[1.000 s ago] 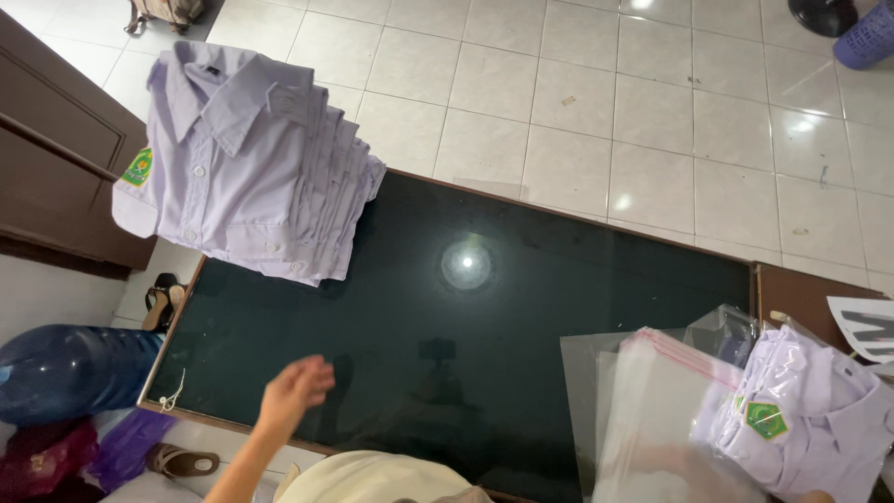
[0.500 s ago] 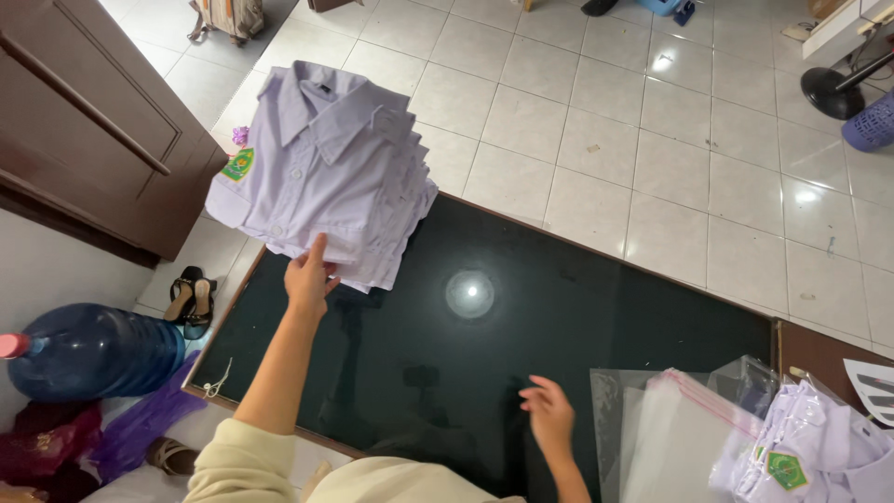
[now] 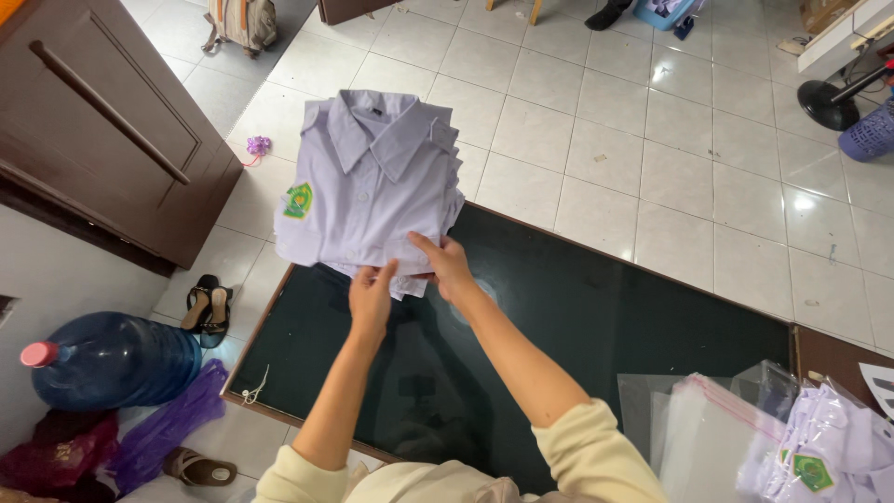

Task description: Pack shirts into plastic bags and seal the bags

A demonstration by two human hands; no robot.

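Observation:
A stack of folded pale lilac shirts [image 3: 368, 177] with a green badge on the sleeve lies at the far left corner of a dark glass-topped table [image 3: 596, 317]. Both my hands are at the near edge of the stack. My left hand [image 3: 372, 293] pinches the lower hem of the top shirt. My right hand [image 3: 445, 263] grips the same edge just to the right, thumb on top.
Clear plastic bags [image 3: 708, 438] and bagged shirts [image 3: 829, 452] lie at the table's right end. A blue water jug [image 3: 112, 359], sandals [image 3: 207, 303] and purple cloth [image 3: 163, 428] sit on the floor at left, beside a brown cabinet [image 3: 102, 140].
Both hands have reached forward to the shirt stack and taken hold of its near edge; half a second ago only the left touched it and the right was low over the table.

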